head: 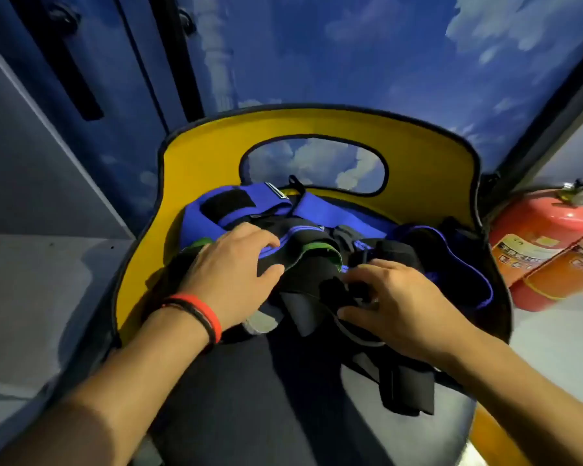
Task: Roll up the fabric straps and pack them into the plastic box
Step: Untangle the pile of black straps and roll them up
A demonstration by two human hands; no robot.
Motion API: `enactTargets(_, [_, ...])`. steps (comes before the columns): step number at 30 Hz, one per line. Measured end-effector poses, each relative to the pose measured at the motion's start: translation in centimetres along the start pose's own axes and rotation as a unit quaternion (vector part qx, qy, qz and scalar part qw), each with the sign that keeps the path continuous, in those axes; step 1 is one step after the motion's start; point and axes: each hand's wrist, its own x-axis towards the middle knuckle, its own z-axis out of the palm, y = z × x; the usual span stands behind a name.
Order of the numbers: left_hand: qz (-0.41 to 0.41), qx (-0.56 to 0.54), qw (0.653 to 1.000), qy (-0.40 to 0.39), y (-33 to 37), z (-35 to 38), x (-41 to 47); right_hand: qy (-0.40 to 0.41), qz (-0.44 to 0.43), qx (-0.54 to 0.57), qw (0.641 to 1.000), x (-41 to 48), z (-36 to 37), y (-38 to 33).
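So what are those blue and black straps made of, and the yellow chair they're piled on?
The straps look like soft woven fabric, matte: they fold and drape. The black patch on the blue one seems fuzzy, perhaps hook-and-loop. The chair looks like hard moulded plastic, smooth with a faint sheen and a dark edge trim; painted wood cannot be ruled out.

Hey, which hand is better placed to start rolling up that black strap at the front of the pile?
Right. The right hand already pinches the black strap in its fingers at the pile's near edge. The left hand holds the blue-edged strap further back, probably best for steadying.
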Motion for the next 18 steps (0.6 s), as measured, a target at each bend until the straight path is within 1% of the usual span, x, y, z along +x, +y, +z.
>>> enactTargets(3, [0.035, 0.069, 0.997, -0.011, -0.4, 1.8, 1.9, -0.018, -0.016, -0.041, 0.999, 1.4, 0.7, 0.0])
enactTargets(5, [0.031, 0.074, 0.996, -0.032, -0.5, 2.8, 2.7, -0.029, -0.03, -0.05, 0.998, 1.8, 1.5, -0.3])
enactTargets(11, [0.047, 0.074, 0.995, -0.056, 0.7, 5.1, 3.4, -0.045, -0.039, 0.007, 0.998, 1.8, 2.4, -0.8])
enactTargets(14, [0.028, 0.118, 0.991, -0.059, 0.2, 5.7, 3.6, -0.051, -0.065, -0.006, 0.997, 1.3, 2.7, -1.0])
enactTargets(16, [0.002, 0.134, 0.99, -0.049, -0.6, 5.3, 3.5, -0.052, -0.066, -0.008, 0.996, 0.8, 2.8, -0.9])
enactTargets(18, [-0.007, 0.129, 0.991, -0.029, -1.4, 4.4, 3.5, -0.052, -0.06, -0.014, 0.997, 0.4, 2.5, -0.6])
